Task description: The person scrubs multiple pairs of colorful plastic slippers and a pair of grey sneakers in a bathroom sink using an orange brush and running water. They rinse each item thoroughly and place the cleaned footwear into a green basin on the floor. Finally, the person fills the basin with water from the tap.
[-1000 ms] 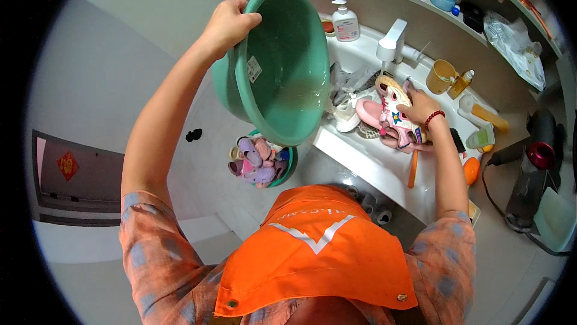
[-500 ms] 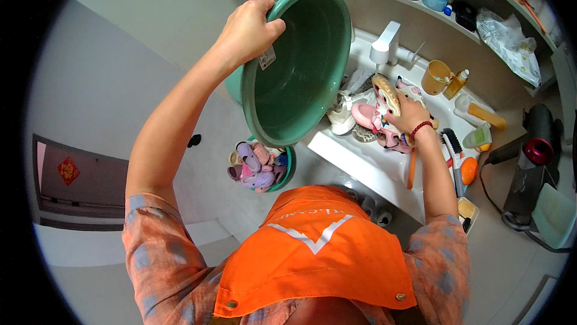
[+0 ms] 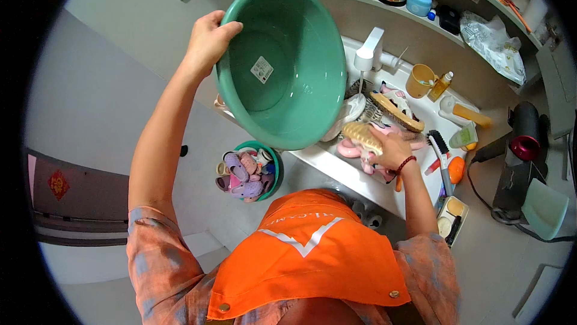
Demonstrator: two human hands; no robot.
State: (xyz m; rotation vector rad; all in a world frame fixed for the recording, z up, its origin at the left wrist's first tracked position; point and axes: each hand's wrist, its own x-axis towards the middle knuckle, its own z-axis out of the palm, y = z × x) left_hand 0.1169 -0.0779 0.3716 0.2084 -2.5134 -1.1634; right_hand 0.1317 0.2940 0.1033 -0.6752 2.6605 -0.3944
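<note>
My left hand (image 3: 211,42) is closed on the rim of a large green basin (image 3: 282,66), held tilted over the left side of the white sink (image 3: 336,165). Its inside faces me, with a white label on the bottom. In the sink, my right hand (image 3: 393,152) is closed on a pink shoe with a tan sole (image 3: 360,137), slightly blurred. Behind that hand lies another tan-soled shoe (image 3: 398,112) on its side. A white shoe (image 3: 350,113) lies partly behind the basin. A thin stream falls from the white faucet (image 3: 368,51) onto the shoes.
On the floor stands a green tub (image 3: 277,174) full of purple and pink clogs (image 3: 243,171). Along the sink's right side are a yellow cup (image 3: 421,81), a brush (image 3: 442,159) and a soap box (image 3: 451,223). A hair dryer (image 3: 524,132) with its cord lies farther right.
The green basin has moved left and turned its inside more toward me. My right hand has come nearer with a shoe, while a tan-soled shoe now lies behind it.
</note>
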